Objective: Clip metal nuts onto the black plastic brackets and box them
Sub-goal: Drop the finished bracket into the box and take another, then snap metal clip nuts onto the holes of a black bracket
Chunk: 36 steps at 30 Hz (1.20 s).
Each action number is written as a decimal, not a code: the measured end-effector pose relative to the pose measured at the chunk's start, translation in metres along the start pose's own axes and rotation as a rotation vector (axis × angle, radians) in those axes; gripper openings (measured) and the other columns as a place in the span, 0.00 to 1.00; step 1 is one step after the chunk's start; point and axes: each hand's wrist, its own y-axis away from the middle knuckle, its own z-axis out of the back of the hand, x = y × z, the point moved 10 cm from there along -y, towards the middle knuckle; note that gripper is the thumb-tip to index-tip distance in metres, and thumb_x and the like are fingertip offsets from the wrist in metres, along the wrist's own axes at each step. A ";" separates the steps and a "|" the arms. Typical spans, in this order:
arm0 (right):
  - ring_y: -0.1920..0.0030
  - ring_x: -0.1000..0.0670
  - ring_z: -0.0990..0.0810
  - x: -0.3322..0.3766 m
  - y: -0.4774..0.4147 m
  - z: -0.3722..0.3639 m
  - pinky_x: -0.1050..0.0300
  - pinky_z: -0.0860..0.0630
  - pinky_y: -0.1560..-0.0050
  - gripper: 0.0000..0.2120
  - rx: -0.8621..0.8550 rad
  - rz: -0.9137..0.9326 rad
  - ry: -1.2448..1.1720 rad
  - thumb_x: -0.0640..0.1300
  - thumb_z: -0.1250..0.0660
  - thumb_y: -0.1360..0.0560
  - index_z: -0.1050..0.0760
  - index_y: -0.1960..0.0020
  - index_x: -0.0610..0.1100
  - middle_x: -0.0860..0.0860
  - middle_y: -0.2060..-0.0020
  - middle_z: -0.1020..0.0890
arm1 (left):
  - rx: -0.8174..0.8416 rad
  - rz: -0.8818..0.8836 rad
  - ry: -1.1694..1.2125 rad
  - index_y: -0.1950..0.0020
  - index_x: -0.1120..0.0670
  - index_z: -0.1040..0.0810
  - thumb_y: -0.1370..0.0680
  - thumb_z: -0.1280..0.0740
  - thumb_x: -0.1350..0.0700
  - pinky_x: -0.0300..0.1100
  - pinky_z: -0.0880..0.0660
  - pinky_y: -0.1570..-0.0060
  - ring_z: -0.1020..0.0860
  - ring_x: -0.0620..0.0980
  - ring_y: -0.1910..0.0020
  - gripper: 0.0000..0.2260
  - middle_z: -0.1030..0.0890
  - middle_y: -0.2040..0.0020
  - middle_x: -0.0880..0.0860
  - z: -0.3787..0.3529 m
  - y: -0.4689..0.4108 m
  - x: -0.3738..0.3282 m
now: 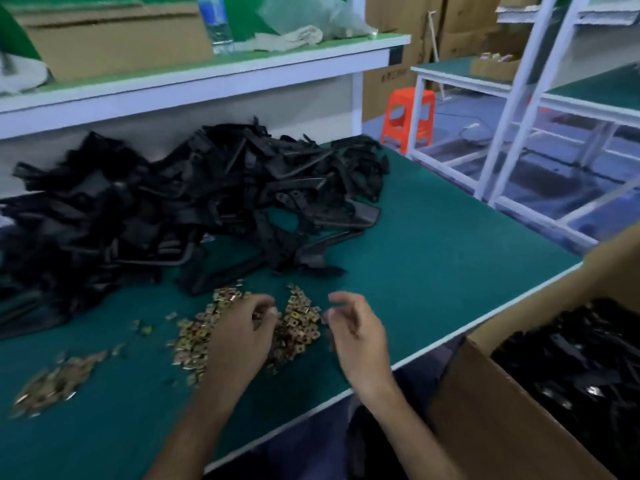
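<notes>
While resting left hand point(239, 337) on metal nuts point(298, 323) at lower centre, curls fingers point(265, 306) into them, grip unclear; holds right hand point(356, 337) loose-fingered, empty, just beside.

- Two nut piles point(298, 327): one under the left hand point(239, 336), one further left.
- One bracket heap point(194, 202) beyond the left hand.
- One box point(502, 420) right of the right hand point(358, 336).

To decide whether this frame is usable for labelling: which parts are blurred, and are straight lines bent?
Head view: right hand and the far-left nut pile are motion-smeared; nuts by the left hand are sharper; the white rack post leans, likely wide-angle distortion; light is dim, bluish.
</notes>
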 end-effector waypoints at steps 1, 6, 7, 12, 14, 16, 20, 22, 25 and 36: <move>0.64 0.61 0.22 0.002 -0.001 -0.007 0.62 0.27 0.58 0.06 -0.020 0.049 0.118 0.39 0.33 0.19 0.21 0.44 0.47 0.55 0.63 0.18 | -0.008 0.007 -0.013 0.40 0.48 0.19 0.19 0.34 0.50 0.35 0.31 0.52 0.25 0.40 0.51 0.10 0.18 0.45 0.45 -0.001 -0.013 0.001; 0.68 0.60 0.24 0.008 0.008 -0.006 0.71 0.33 0.66 0.06 -0.058 0.200 0.357 0.38 0.30 0.21 0.22 0.47 0.47 0.59 0.68 0.22 | 0.039 0.061 -0.108 0.28 0.51 0.28 0.19 0.34 0.44 0.49 0.26 0.37 0.26 0.54 0.35 0.22 0.24 0.34 0.53 -0.022 -0.081 0.002; 0.68 0.59 0.25 0.008 0.008 -0.005 0.70 0.33 0.66 0.06 -0.062 0.209 0.367 0.38 0.30 0.22 0.22 0.48 0.47 0.57 0.69 0.22 | 0.057 0.068 -0.131 0.26 0.51 0.30 0.20 0.33 0.43 0.51 0.27 0.35 0.29 0.56 0.32 0.25 0.27 0.32 0.55 -0.029 -0.091 0.001; 0.68 0.58 0.24 0.009 0.003 -0.002 0.70 0.33 0.66 0.08 -0.079 0.220 0.370 0.35 0.29 0.23 0.21 0.51 0.47 0.58 0.69 0.22 | 0.052 0.057 -0.149 0.27 0.49 0.28 0.17 0.36 0.47 0.50 0.24 0.44 0.26 0.57 0.37 0.19 0.28 0.32 0.55 -0.042 -0.119 0.000; 0.68 0.57 0.24 0.005 0.002 -0.001 0.70 0.33 0.66 0.09 -0.077 0.201 0.349 0.35 0.29 0.23 0.22 0.52 0.49 0.57 0.68 0.21 | -0.089 0.047 -0.052 0.32 0.52 0.25 0.16 0.37 0.52 0.48 0.23 0.52 0.21 0.56 0.46 0.13 0.23 0.39 0.55 -0.018 -0.119 0.002; 0.68 0.57 0.24 0.002 0.000 -0.001 0.69 0.32 0.66 0.09 -0.074 0.193 0.334 0.35 0.29 0.23 0.22 0.52 0.50 0.56 0.66 0.20 | -0.208 0.043 0.045 0.36 0.53 0.24 0.16 0.37 0.55 0.47 0.24 0.55 0.20 0.54 0.51 0.09 0.20 0.45 0.53 0.011 -0.112 0.005; 0.66 0.54 0.20 0.000 -0.002 -0.003 0.59 0.24 0.63 0.05 -0.009 0.109 0.254 0.43 0.31 0.20 0.20 0.52 0.52 0.56 0.65 0.18 | -0.285 0.018 0.259 0.46 0.45 0.22 0.19 0.35 0.64 0.35 0.26 0.56 0.22 0.40 0.53 0.13 0.20 0.48 0.43 0.059 -0.078 0.005; 0.69 0.53 0.20 -0.001 -0.002 -0.010 0.52 0.22 0.66 0.08 0.083 -0.017 0.064 0.57 0.34 0.21 0.18 0.52 0.56 0.52 0.64 0.16 | -0.234 -0.015 0.475 0.51 0.46 0.20 0.22 0.37 0.71 0.32 0.24 0.53 0.21 0.37 0.51 0.19 0.18 0.50 0.43 0.067 -0.051 -0.003; 0.68 0.50 0.20 -0.003 0.004 -0.038 0.54 0.24 0.73 0.21 0.251 -0.288 -0.363 0.65 0.32 0.29 0.14 0.50 0.49 0.42 0.58 0.14 | -0.007 0.025 0.872 0.56 0.50 0.17 0.24 0.40 0.73 0.46 0.23 0.42 0.20 0.49 0.42 0.20 0.16 0.44 0.50 0.039 -0.017 -0.011; 0.72 0.53 0.23 -0.018 0.020 -0.057 0.60 0.33 0.79 0.22 0.247 -0.442 -0.691 0.58 0.16 0.38 0.14 0.51 0.48 0.49 0.65 0.19 | 0.355 0.202 1.342 0.60 0.54 0.18 0.24 0.37 0.66 0.43 0.20 0.54 0.17 0.54 0.50 0.12 0.15 0.49 0.57 -0.016 -0.003 -0.031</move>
